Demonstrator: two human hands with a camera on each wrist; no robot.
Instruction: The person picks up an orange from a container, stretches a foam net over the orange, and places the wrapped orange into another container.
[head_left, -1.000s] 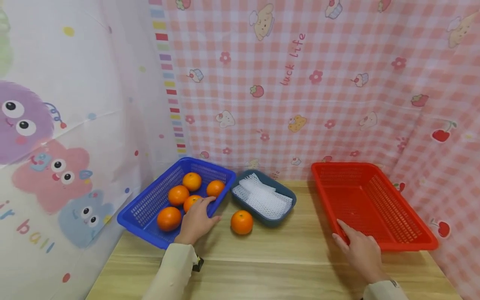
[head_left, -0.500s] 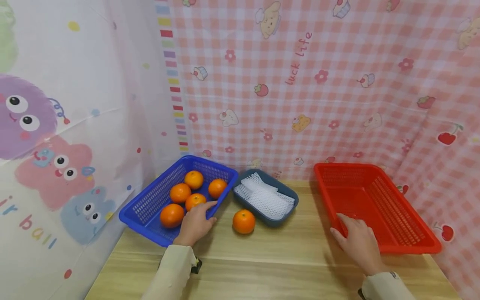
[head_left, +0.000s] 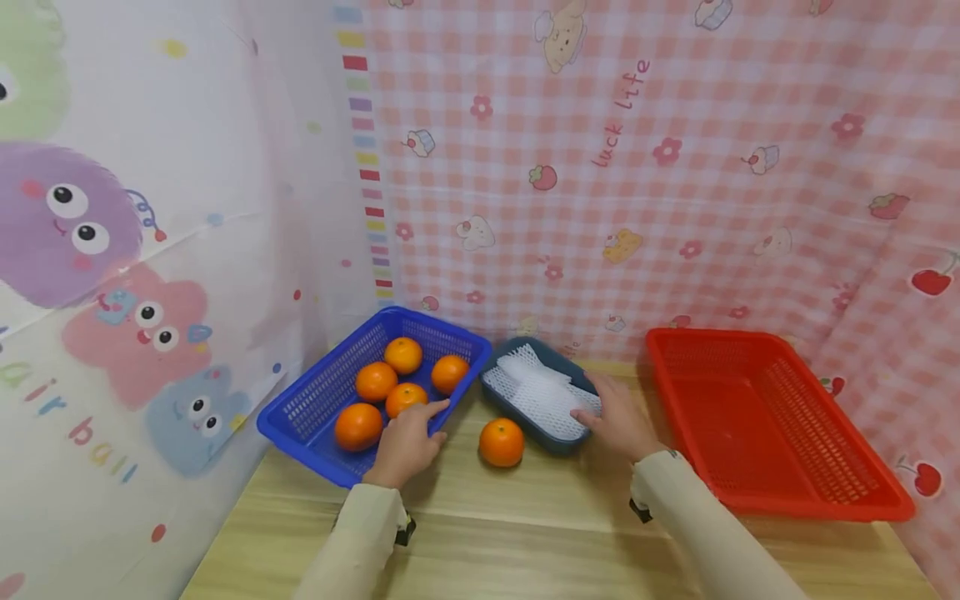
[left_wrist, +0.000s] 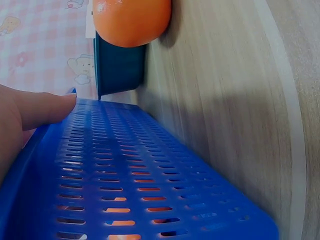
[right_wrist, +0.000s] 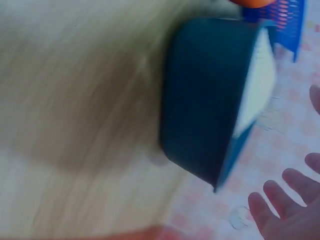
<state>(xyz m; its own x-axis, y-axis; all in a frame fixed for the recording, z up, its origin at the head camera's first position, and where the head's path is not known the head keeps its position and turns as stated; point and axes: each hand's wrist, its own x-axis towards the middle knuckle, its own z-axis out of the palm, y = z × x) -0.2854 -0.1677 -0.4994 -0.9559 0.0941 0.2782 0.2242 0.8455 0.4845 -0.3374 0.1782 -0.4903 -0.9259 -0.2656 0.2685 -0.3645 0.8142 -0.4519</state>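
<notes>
Left hand [head_left: 407, 448] grips the slotted blue basket [head_left: 303, 456]; right hand [head_left: 621, 419] hangs loose (seemingly) beside a dark teal tray [right_wrist: 205, 95].

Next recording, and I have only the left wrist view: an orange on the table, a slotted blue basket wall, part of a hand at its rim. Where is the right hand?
Observer: The right hand hovers by the right end of the dark teal tray.
Operator: How many oranges are in the blue basket?
Observer: Five, by the head view.
Operator: Anything to the tray's right?
Observer: Yes, a red plastic basket.
</notes>
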